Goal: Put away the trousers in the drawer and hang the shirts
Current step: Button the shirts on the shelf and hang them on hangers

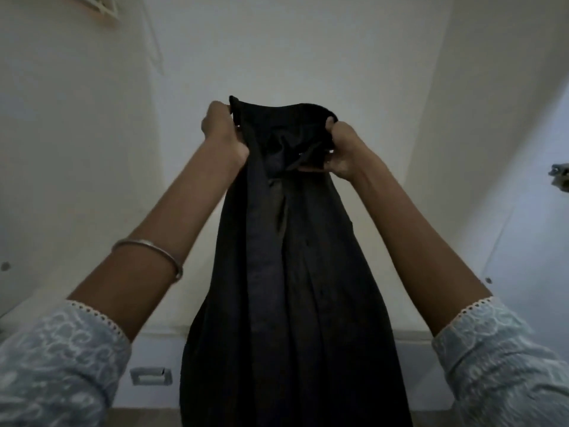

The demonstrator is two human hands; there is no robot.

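A black buttoned shirt (292,272) hangs full length in front of me inside a pale wardrobe. My left hand (223,134) grips its top left edge near the collar. My right hand (341,149) holds the top right, fingers curled into the cloth around the collar. Both arms are raised and stretched forward. The shirt's button placket runs down the middle. Any hanger is hidden inside the cloth. The shirt's lower part covers the middle of the drawer front.
The wardrobe's white back wall (292,50) and side walls enclose the space. A drawer front with a metal recessed handle (150,376) sits low on the left. A metal fitting (560,175) shows on the open door at the right edge.
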